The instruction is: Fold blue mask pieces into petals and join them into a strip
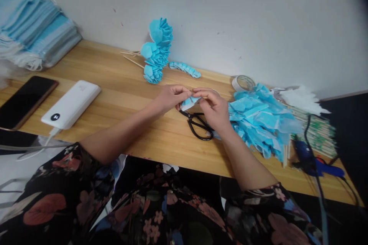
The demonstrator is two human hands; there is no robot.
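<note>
Between both hands is a small piece of light blue fabric (pixel 189 103), white along its lower edge. My left hand (pixel 171 98) pinches its left side, fingers closed. My right hand (pixel 213 108) grips the opposite side with thumb and forefinger. Black-handled scissors (pixel 199 125) lie on the table just below the hands, their blades partly hidden. Behind the hands rests a curled strip of blue folded petals (pixel 184 69). Blue fabric flowers (pixel 156 51) on wooden sticks lie farther back, against the wall. A heap of blue cut pieces (pixel 258 115) sits right of my right hand.
A tape roll (pixel 243 83), wrapped sticks (pixel 317 132) and a blue glue gun (pixel 324 168) with its cord occupy the right side. On the left are stacked blue face masks (pixel 40 26), a phone (pixel 25 101) and a white power bank (pixel 71 103) with a cable attached.
</note>
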